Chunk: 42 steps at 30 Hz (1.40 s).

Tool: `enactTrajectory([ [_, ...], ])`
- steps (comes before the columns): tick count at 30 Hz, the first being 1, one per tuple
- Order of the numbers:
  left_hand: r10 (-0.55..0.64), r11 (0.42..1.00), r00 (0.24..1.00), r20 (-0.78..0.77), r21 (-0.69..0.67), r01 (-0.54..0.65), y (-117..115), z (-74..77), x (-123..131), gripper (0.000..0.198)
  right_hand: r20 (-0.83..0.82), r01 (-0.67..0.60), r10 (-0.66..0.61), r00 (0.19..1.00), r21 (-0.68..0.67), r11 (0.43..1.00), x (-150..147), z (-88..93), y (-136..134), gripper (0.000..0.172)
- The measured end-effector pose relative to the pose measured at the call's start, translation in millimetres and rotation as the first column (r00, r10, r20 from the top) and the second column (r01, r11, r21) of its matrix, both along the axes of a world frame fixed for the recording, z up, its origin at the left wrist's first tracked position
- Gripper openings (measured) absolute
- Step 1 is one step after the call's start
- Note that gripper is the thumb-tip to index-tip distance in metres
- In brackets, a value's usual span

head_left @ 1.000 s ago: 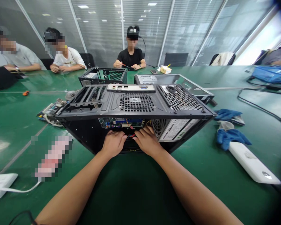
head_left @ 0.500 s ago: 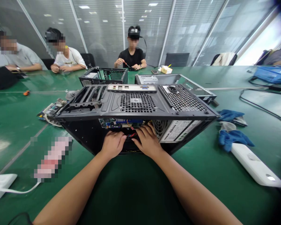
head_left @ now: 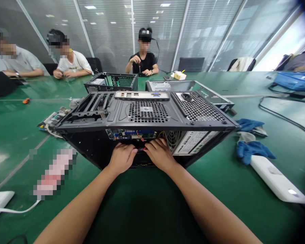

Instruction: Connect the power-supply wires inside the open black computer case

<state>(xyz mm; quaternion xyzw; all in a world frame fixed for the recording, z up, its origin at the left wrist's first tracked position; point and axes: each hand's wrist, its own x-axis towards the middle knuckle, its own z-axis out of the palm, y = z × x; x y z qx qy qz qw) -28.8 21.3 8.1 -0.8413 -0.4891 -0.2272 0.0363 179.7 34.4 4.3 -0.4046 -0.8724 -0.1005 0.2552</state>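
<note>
A black computer case (head_left: 114, 117) stands before me with its vented rear panel facing up and its near side open. Both hands reach into that opening. My left hand (head_left: 123, 156) is closed on one end of a bundle of red, blue and black cables (head_left: 142, 148). Gripping the same cables from the other side, my right hand (head_left: 160, 153) has its fingers bent around them. Behind the hands shows part of a motherboard (head_left: 127, 134), with a small red connector (head_left: 142, 139) hanging by it. To the right sits the power supply (head_left: 193, 142) with its fan grille.
Two more open cases, one black (head_left: 109, 81) and one grey (head_left: 193, 84), stand behind. Left lie a circuit board (head_left: 52, 122) and a white cabled block (head_left: 1, 203). Blue-grey gloves (head_left: 254, 150) and a white power bank-like block (head_left: 274, 179) lie right. Several people sit around the table.
My right hand has shifted slightly left, closer to my left hand, and its fingers have closed more over the cables. The left hand stays nearly still.
</note>
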Motion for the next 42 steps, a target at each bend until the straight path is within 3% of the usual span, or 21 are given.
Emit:
enactTrajectory([
  [7, -0.005, 1.000, 1.000, 0.016, -0.020, 0.005, 0.4, -1.2, -0.9, 0.038, -0.019, 0.039, -0.039, 0.999, 0.005, 0.999, 0.3, -2.2, 0.5, 0.013],
  [17, -0.015, 1.000, 0.999, 0.028, -0.027, 0.016, 2.1, -1.0, -1.6, 0.039, -0.107, -0.033, 0.029, 0.994, -0.035, 0.999, 5.6, -4.1, 7.4, 0.011],
  [23, 0.023, 0.998, 1.000, 0.011, 0.054, -0.023, 1.9, -3.4, -2.3, 0.040, -0.177, -0.039, 0.037, 0.984, -0.007, 0.999, 7.3, -4.8, 6.1, 0.017],
  [36, 0.003, 0.995, 0.998, -0.058, 0.100, 0.003, 4.1, -7.0, -1.9, 0.044, -0.122, -0.033, 0.028, 0.992, -0.037, 0.999, 8.7, -4.2, 8.2, 0.032],
  [42, 0.000, 0.998, 1.000, -0.024, 0.061, 0.002, 2.7, -6.4, -3.2, 0.042, -0.180, -0.062, 0.055, 0.982, -0.036, 0.997, 9.2, -7.1, 7.7, 0.020],
])
